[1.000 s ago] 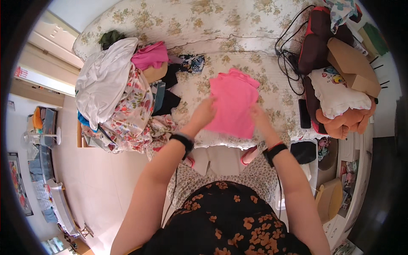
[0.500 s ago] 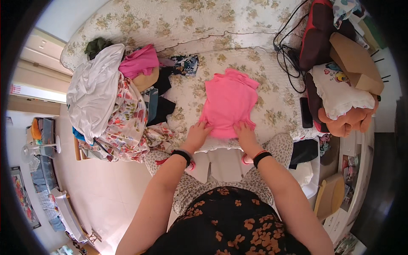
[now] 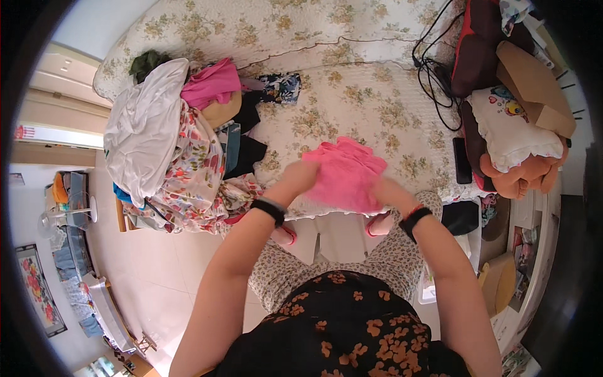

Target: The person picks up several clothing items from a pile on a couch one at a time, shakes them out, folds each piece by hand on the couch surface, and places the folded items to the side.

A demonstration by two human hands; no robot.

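Pink cotton is what catches the eye, but start at the left of the frame: a heap of laundry (image 3: 169, 144) sits on the left end of the bed, with a white garment (image 3: 141, 122) draped over its top, a floral print cloth (image 3: 201, 173) spilling down toward the floor, and a second magenta piece (image 3: 213, 85) tucked against a dark pile higher up.

Just right of that heap, near the middle of the frame, the left hand (image 3: 300, 176) is closed on the left edge of the pink garment (image 3: 345, 173), a black band on its wrist. The right hand (image 3: 386, 190) pinches the garment's right edge, fingers clenched into the fabric, a dark band on that wrist too.

What has changed: 0.5 seconds ago the garment lay spread flat on the floral bedspread (image 3: 377, 107) with both hands pressing its lower hem. Now it is lifted off the cover, bunched and shorter, held between the 2 hands over the near edge of the bed, above the person's knees. By my reading the smoothing is over and the piece is being gathered or folded in the air, so it no longer rests on the bed.

Further right, black cables (image 3: 436, 75) trail across the bedspread, a dark phone-like slab (image 3: 461, 160) lies beside them, and a stuffed toy (image 3: 521, 169) under a white frilled cushion (image 3: 512, 129) fills the upper right.
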